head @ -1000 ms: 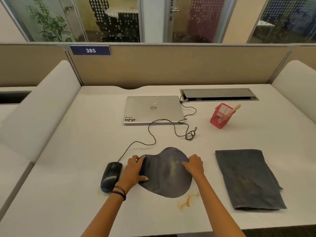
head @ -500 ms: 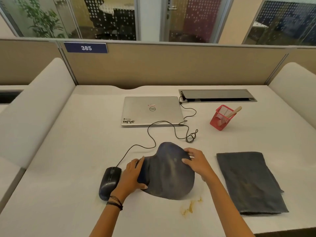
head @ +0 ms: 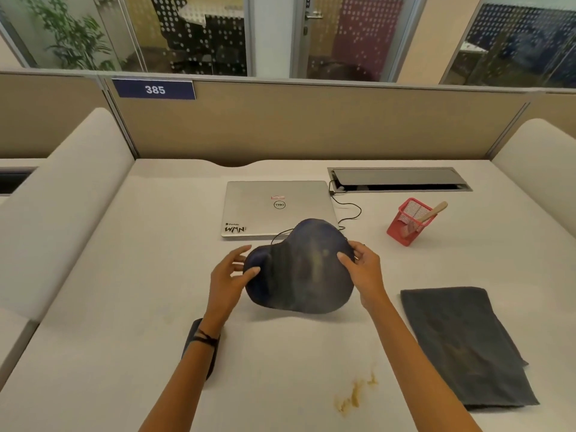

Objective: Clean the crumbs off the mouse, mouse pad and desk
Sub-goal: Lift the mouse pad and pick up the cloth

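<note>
Dark blue mouse pad (head: 299, 272) is held tilted above the bench (head: 124, 307). Left hand (head: 229, 275) grips its left edge, thumb on the face; right hand (head: 363, 269) pinches its right edge. Mouse (head: 194, 341) lies partly under the left forearm; crumbs (head: 355, 394) lie near the grey cloth (head: 461, 344)

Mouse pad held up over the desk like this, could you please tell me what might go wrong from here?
1. The mouse pad, pinched by the left hand and right hand, is tilted close to the laptop; any dirt on it could shake off onto that.
2. The mouse lies under the left forearm, so a downward move may knock it.
3. The crumbs on the desk could get scattered by the right forearm.
</note>
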A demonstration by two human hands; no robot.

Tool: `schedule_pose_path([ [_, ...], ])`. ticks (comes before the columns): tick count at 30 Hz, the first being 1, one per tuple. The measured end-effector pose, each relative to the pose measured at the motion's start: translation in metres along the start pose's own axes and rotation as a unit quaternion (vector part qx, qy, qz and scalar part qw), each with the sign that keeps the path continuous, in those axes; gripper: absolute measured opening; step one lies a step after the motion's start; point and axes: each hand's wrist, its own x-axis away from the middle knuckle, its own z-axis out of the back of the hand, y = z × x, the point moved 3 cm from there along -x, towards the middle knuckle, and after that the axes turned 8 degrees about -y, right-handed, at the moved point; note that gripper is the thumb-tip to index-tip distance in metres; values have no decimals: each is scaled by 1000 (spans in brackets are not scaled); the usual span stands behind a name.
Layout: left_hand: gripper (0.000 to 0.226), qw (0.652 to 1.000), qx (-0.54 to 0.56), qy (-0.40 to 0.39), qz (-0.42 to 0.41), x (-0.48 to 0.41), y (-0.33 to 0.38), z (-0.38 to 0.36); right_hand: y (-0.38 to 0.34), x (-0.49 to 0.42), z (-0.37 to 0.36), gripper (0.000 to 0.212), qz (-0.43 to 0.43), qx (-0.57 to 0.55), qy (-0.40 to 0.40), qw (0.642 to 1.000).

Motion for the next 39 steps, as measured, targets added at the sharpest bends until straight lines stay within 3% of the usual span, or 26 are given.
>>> schedule_pose_path([
  [7,35,999,2,5,34,-50,2,-10,5,-40,-12,32,-7,12,41,999],
  [17,37,992,-16,25,126,-68,-27,-22,28,-44,-23,46,-33,21,-19,999],
  [21,41,991,-63,6,121,-63,-29,-22,31,-26,-10,38,22,85,-2,996],
  [26,39,988,-124,6,93,-49,-26,-24,48,25,36,30,123,221,107,962],
  [31,37,987,-139,0,80,-31,-16,-33,86,70,93,36,1,364,234,901],
  [35,37,987,-144,-16,67,-17,-7,-40,106,87,110,45,-115,447,187,867],
  [37,36,988,-145,-17,52,-9,-2,-41,105,89,113,30,-105,475,169,857],
  [39,34,987,-155,-18,32,1,1,-39,101,88,118,21,-82,444,152,879],
])
